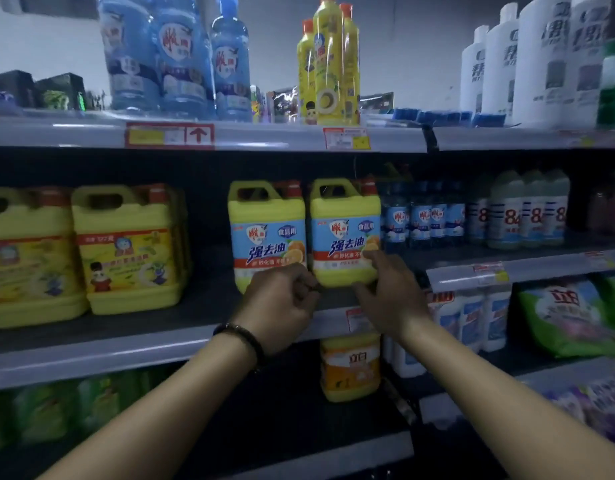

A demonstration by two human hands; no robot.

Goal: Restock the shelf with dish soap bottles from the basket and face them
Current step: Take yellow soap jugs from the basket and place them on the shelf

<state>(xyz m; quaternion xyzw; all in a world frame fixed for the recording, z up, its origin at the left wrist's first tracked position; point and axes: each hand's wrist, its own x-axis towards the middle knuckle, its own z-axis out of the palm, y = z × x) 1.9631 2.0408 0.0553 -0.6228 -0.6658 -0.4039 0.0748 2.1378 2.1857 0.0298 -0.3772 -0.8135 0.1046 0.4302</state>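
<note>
Two yellow dish soap jugs with blue labels and red caps stand side by side on the middle shelf (132, 337), labels facing out. My left hand (281, 301), with a dark bracelet at the wrist, covers the lower right of the left jug (266, 233). Its curled thumb and fingers pinch the lower left corner of the right jug (344, 230). My right hand (390, 287) holds that jug's lower right corner, thumb under the base and a finger on the label. The basket is out of view.
Bigger yellow jugs (126, 247) fill the shelf's left, with a gap between them and the two jugs. Small blue bottles (422, 216) stand just right of the held jug. Blue, yellow and white bottles line the top shelf. An orange-labelled jug (351, 365) sits below.
</note>
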